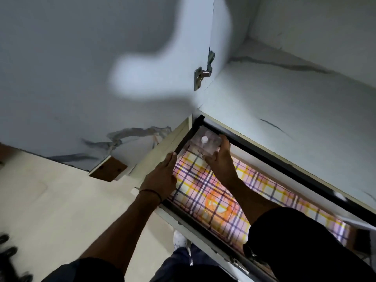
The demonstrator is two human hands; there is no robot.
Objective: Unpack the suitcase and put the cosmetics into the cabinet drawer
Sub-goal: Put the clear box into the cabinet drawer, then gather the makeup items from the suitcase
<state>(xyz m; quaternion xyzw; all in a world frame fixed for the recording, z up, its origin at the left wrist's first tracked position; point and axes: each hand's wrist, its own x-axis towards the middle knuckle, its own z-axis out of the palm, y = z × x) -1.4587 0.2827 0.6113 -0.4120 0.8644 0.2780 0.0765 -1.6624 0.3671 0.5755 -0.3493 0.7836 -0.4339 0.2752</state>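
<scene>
Black sleeve overlaps drawer; right hand grasps blurred box; left hand released.

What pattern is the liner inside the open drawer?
Pink, yellow and purple plaid liner; head view.

The one camera sits on the person's head and looks steeply down and forward, tilted so that the open drawer runs slantwise from the upper middle to the lower right edge. It is near: both forearms reach in from the bottom, the left hand and right hand meet at the clear case just below centre, and the person's own shoe shows low in the picture. The wide lens also takes in the pale floor at the left and the cabinet door across the top.
</scene>
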